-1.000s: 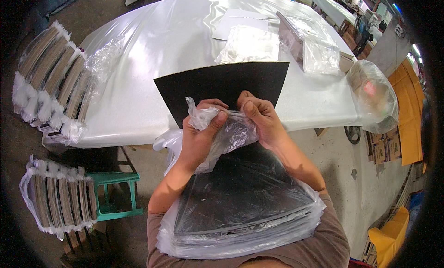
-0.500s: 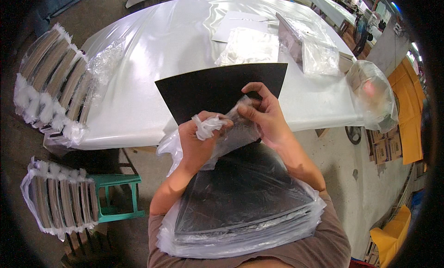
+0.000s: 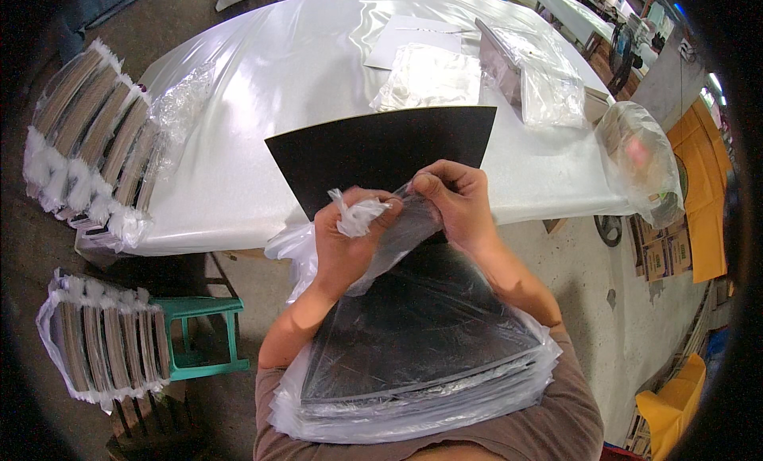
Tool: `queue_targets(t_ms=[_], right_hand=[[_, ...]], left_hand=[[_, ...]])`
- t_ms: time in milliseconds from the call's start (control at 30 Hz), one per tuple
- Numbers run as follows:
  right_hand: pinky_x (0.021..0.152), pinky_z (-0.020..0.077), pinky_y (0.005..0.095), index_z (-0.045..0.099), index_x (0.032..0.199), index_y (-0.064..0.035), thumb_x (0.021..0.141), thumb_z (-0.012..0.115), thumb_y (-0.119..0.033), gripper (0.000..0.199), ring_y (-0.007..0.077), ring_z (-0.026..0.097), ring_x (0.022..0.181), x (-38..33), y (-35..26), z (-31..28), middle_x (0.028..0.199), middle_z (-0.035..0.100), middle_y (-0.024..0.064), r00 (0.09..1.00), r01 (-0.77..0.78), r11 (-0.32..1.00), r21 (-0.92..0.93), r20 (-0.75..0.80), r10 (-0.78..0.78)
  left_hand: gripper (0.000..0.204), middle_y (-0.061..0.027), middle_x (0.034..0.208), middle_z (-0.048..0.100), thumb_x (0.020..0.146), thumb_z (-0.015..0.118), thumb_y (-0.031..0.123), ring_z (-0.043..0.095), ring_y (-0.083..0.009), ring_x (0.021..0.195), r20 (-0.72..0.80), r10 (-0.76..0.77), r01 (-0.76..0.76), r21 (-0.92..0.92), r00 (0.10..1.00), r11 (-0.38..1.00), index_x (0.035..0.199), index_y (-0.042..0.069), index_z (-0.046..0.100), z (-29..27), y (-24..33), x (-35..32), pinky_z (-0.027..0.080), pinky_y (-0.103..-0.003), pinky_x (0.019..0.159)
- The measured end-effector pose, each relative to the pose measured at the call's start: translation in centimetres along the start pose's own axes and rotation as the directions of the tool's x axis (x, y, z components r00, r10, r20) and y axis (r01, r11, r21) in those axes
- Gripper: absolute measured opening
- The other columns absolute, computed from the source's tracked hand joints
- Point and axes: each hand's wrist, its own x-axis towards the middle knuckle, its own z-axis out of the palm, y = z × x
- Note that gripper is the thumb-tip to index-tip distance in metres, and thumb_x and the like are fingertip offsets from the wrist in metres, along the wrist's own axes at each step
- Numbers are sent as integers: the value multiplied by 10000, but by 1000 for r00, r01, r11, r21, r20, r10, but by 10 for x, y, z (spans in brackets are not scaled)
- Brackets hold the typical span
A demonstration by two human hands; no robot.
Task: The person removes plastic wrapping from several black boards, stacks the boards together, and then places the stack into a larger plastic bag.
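A stack of black fan-shaped sheets (image 3: 421, 334) lies on my lap inside a clear plastic bag (image 3: 413, 417). My left hand (image 3: 346, 246) grips the bunched, twisted neck of the bag above the stack. My right hand (image 3: 457, 203) pinches the same plastic a little to the right, fingers closed on it. Just beyond both hands, one loose black fan-shaped sheet (image 3: 381, 151) lies flat on the white table (image 3: 262, 103), its near point hidden behind my hands.
Bagged bundles of sheets (image 3: 87, 143) stand at the table's left edge, more (image 3: 103, 342) on a green stool (image 3: 203, 338) below. Clear bags (image 3: 433, 75), a wrapped pack (image 3: 528, 71) and a hanging plastic sack (image 3: 640, 163) occupy the far right. Yellow boxes stand at right.
My left hand has twisted the bag's neck into a tighter bunch and shifted slightly down and left. My right hand stays pinching the plastic.
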Motion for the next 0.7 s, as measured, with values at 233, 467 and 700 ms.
queue_targets(t_ms=[233, 467, 700], right_hand=[[632, 470, 258, 573, 819, -47, 934, 476, -368, 354, 97, 558, 689, 2, 13, 9, 797, 595, 23, 962, -167, 843, 511, 271, 26], [620, 496, 286, 538, 820, -68, 934, 457, -381, 343, 127, 591, 678, 1, 13, 6, 744, 587, 42, 952, -153, 779, 609, 303, -50], [458, 471, 274, 461, 774, -76, 933, 446, -387, 349, 146, 555, 493, 5, 6, -7, 609, 527, 49, 991, 2, 966, 260, 125, -36]], left_hand=[[185, 31, 741, 523, 904, 579, 252, 453, -46, 628, 126, -270, 297, -466, 955, 833, 903, 75, 523, -1, 8, -3, 366, -191, 561], [245, 47, 729, 483, 856, 636, 301, 438, -38, 629, 226, -328, 392, -371, 917, 842, 847, 79, 533, -15, 8, -10, 336, -190, 525], [355, 21, 786, 547, 510, 881, 128, 508, -96, 751, 510, -252, 312, -34, 823, 949, 768, 57, 648, -28, 15, -6, 377, -249, 667]])
